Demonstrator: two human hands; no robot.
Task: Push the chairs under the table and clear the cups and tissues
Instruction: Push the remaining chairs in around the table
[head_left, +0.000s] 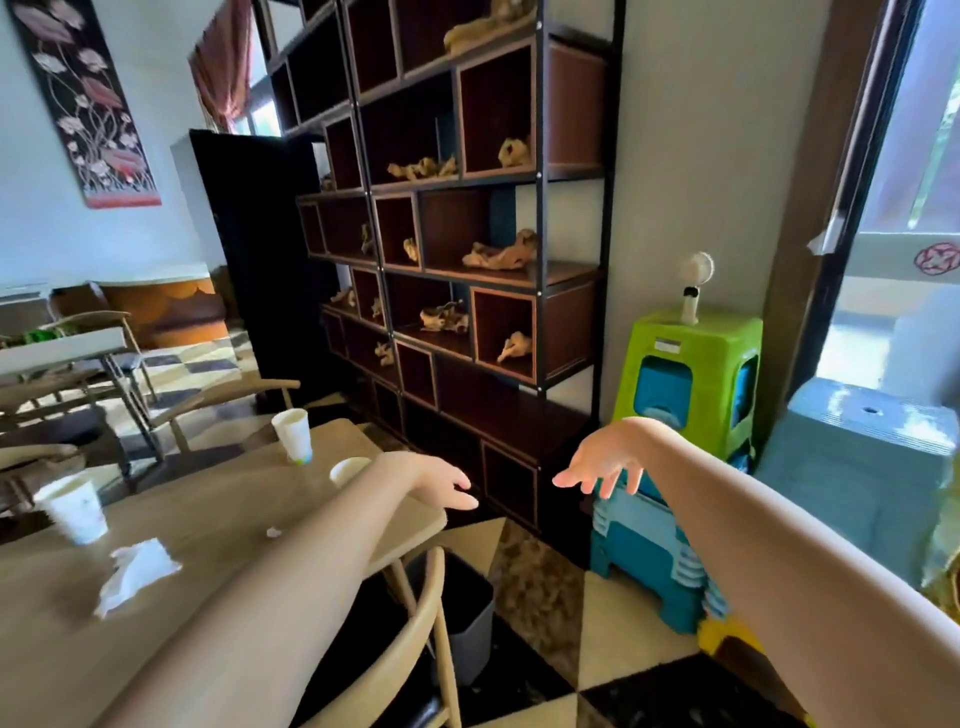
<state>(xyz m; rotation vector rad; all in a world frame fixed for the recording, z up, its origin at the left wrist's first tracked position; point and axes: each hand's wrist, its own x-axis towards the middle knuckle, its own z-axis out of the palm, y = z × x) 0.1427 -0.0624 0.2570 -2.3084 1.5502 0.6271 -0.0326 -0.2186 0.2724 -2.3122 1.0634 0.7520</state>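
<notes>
**Above the table corner, both hands empty and reaching forward**

Over the far right corner of the table (218, 519), the left hand (441, 486) stretches out with fingers loosely extended and a little apart, holding nothing. The right hand (602, 467) hangs in the air to its right, beyond the table's edge, fingers spread wide, also empty.

Just behind the left wrist, toward the left, a low paper cup (349, 470) sits on the table, partly hidden by the forearm. A taller cup (293, 434) stands a little farther left and back. A third cup (72, 506) stands well to the left near the frame edge. Between that cup and the left forearm lies a crumpled white tissue (137, 571), with a small scrap (274, 532) just beyond it.

Below the left forearm, the curved wooden back of a chair (415, 634) rises beside the near right edge of the table; its seat seems partly tucked under, though the arm hides how far. A dark bin (467, 618) stands on the floor just past the chair, under the table corner.

Every cup and tissue lies to the left of both hands, so the left hand is clearly the nearer one; it would need to draw back and leftward to reach the low cup first. The chair sits beneath and between the arms, within reach of either.

Dark shelving (457, 234) fills the wall ahead.
</notes>
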